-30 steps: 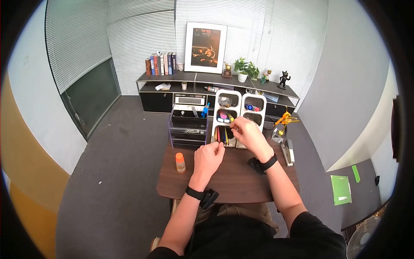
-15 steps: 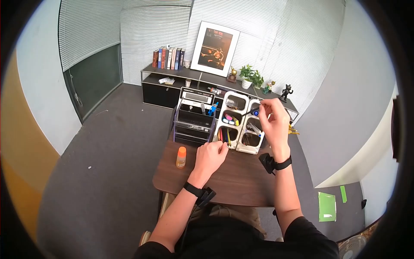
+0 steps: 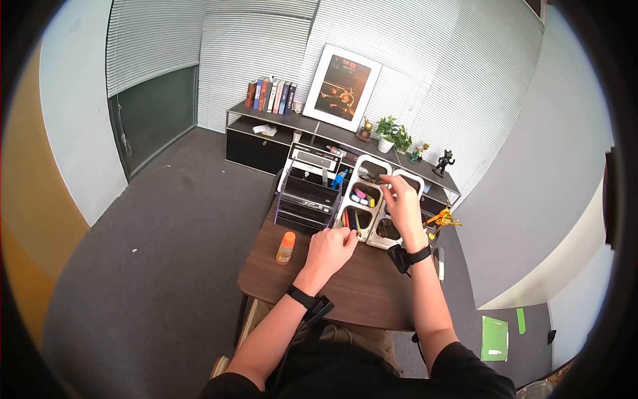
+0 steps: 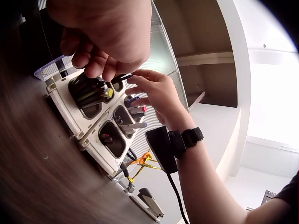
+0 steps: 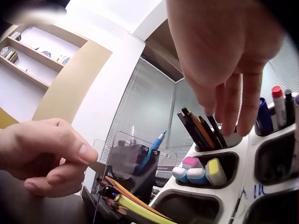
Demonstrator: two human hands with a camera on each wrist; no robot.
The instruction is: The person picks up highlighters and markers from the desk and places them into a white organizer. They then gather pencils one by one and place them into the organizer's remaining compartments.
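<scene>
My right hand (image 3: pixel 404 207) is over the rear left compartment of the white organiser (image 3: pixel 370 241), pinching a slim black pencil (image 4: pixel 122 78) among dark and orange pencils (image 5: pixel 198 130) standing there. My left hand (image 3: pixel 329 251) is in front of the organiser with loosely curled fingers and nothing visible in them, beside the coloured pencils (image 5: pixel 140 205) of the front left compartment. Pink, blue and yellow highlighters (image 5: pixel 195 172) fill the middle left compartment. Blue and red-capped markers (image 5: pixel 279 105) stand in the right column.
A glue bottle with an orange cap (image 3: pixel 286 248) stands left of my left hand. Behind it is a clear-sided black desk rack (image 3: pixel 306 199) holding blue pens (image 3: pixel 339 178). At the right are a stapler (image 4: pixel 148 203) and an orange-yellow figure (image 3: pixel 442 218).
My right hand went from the middle left compartment out over the right column with a dark pencil, then came back left to the rear left compartment. My left hand has barely moved. The head view has tilted.
</scene>
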